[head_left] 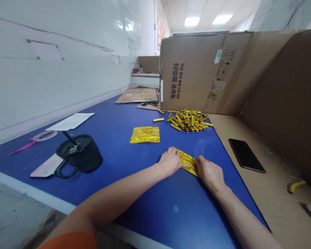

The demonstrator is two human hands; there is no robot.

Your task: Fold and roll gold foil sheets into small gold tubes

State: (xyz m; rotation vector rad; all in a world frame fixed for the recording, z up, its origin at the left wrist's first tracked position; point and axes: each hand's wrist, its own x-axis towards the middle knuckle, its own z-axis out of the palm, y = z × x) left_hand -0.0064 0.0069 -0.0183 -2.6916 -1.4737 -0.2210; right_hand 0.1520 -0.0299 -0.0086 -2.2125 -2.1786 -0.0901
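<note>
Head view: a gold foil strip [190,163] is grasped near one end by the left hand [170,161] and at the other by the right hand [210,172], over the blue table [145,193], nearer the wearer than the flat foil piece [145,135] and the heap of gold tubes [190,121]. Whether the strip is pressed down or slightly lifted cannot be told. Should its ends be pulled unequally, the thin-looking foil could be skewed, creased or torn.
</note>
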